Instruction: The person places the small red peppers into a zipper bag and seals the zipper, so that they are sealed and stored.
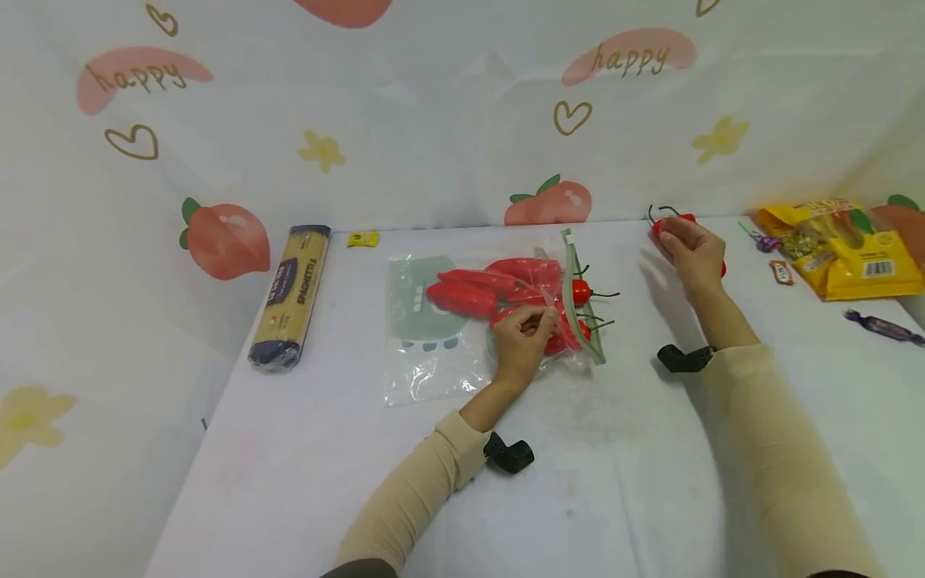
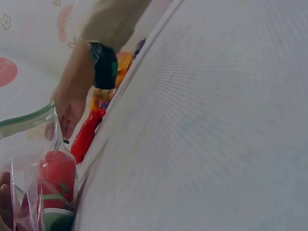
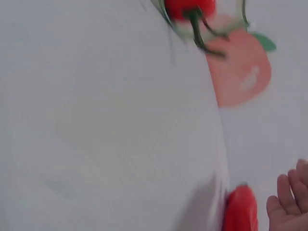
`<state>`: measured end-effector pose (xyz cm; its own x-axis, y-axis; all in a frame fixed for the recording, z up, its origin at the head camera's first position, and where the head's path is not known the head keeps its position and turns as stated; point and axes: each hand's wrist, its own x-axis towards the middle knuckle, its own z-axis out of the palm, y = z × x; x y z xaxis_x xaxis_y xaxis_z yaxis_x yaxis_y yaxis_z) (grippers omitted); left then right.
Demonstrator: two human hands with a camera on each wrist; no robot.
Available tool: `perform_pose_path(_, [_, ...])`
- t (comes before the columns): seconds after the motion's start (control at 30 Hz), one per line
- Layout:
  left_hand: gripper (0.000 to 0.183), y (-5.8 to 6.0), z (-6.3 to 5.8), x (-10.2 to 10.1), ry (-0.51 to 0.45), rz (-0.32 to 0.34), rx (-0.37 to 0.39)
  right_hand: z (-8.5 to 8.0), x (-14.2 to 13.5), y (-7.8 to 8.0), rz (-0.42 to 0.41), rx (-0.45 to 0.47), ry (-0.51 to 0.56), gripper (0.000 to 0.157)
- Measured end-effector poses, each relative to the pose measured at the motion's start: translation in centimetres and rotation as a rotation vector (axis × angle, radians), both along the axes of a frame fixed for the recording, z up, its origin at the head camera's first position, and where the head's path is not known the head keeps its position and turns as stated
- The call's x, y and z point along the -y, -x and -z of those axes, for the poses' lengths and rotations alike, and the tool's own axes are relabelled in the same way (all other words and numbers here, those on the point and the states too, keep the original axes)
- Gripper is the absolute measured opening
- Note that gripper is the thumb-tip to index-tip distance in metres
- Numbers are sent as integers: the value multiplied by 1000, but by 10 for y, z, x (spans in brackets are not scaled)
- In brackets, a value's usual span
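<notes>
A clear zip bag [image 1: 433,381] with a green closure edge lies on the table, its mouth facing right. Several red peppers [image 1: 462,299] are inside, with stems poking past the opening. My left hand [image 1: 522,341] pinches the bag's upper film between thumb and fingers, near the mouth. At the back right, my right hand [image 1: 695,253] is over loose red peppers [image 1: 658,229], which it partly hides. The right wrist view shows its fingers [image 3: 288,192] extended beside one red pepper [image 3: 240,209]. From the left wrist view, the peppers show through the bag film [image 2: 31,211].
A pack of spaghetti [image 1: 291,297] lies at the left, near a small yellow packet [image 1: 363,239]. To the right are a yellow snack bag [image 1: 841,249], a purple-wrapped candy [image 1: 883,326] and smaller wrapped sweets [image 1: 781,272]. A printed cloth [image 1: 433,104] hangs behind the table.
</notes>
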<state>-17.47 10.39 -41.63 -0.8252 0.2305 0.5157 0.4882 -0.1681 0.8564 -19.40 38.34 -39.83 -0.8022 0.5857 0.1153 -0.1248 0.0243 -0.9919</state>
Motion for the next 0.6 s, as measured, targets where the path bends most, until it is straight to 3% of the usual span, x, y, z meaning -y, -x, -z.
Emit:
perform_pose_path(0.07, [15,-1,0,1,3,3,8,-5,-13,4,9,84,-102,43])
perform_pose_path(0.2, [15,-3,-1,1,2,5,22,-10,-34,12,-3,353,-380,47])
perform_pose_path(0.27, [15,-4,0,1,-3,7,29,-9,-40,15,-25,426,-447,48])
perform_pose_path(0.4, [15,-3,1,-1,-6,16,33,0,-43,19,-22,467,-580,46])
perform_pose_path(0.6, [14,-1,2,-1,-2,-7,21,0,-38,23,-91,523,-613,52])
